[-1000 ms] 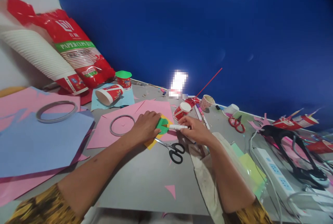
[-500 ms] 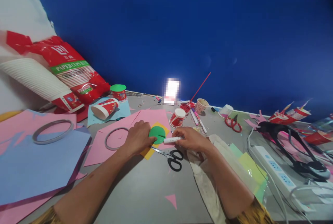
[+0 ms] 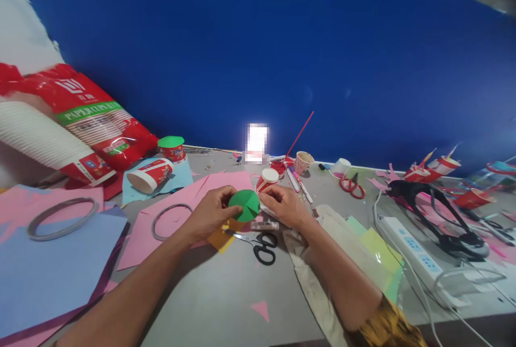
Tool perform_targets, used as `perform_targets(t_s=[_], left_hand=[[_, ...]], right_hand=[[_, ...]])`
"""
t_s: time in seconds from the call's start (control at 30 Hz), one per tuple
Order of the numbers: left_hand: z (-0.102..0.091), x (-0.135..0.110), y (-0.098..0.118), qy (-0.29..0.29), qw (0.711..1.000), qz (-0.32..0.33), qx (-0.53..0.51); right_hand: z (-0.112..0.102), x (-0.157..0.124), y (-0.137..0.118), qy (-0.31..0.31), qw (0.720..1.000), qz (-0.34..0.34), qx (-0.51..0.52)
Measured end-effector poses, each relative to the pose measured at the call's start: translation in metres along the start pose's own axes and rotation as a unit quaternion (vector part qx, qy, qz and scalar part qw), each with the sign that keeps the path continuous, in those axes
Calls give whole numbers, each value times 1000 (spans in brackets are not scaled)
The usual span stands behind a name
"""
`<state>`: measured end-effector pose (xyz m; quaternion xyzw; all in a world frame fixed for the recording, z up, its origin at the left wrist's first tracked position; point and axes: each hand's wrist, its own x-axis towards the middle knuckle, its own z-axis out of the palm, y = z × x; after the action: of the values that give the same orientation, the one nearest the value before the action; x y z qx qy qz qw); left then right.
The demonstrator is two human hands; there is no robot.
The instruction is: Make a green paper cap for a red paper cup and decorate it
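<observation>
Together: left hand (image 3: 208, 211), right hand (image 3: 284, 205), one disc (image 3: 244, 204).

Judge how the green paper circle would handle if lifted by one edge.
The green paper circle looks thin, so it is probably light and floppy. A faint line runs to its middle, so it may fold there.

The round green paper disc (image 3: 244, 204) no longer lies flat on the yellow paper sheet (image 3: 221, 238). It is now raised clear of the grey table (image 3: 226, 293) and tilted toward the camera. The left hand (image 3: 209, 211), which was pressing the disc down, now pinches its left edge. The right hand (image 3: 282, 204) has released the white cylindrical stick (image 3: 264, 225) and now pinches the disc's right edge. The stick now lies on the table, just on the near side of the right hand and just beyond the black-handled scissors (image 3: 258, 242).
</observation>
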<state>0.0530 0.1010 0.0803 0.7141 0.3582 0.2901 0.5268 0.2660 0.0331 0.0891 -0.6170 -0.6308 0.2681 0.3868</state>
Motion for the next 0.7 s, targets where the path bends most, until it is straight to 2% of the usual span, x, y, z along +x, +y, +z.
perform_targets(t_s=[0.1,0.17,0.33,0.43,0.57,0.7], left_hand=[[5,-4,4,-35,998,-11,-51],[6,-4,5,-38,995,-22,-84],[5,-5,6,-14,987,-81,-139],[8,-6,6,-19,981,-103,-160],[13,-5,2,-30,984,-102,-142],[13,-3,-6,-17,985,-104,-135]], right_hand=[[5,-1,-1,-21,998,22,63],[8,-1,0,-24,992,40,120],[15,2,5,55,961,85,257],[20,3,7,59,935,117,331],[26,2,6,46,924,137,355],[28,-1,4,30,931,158,329]])
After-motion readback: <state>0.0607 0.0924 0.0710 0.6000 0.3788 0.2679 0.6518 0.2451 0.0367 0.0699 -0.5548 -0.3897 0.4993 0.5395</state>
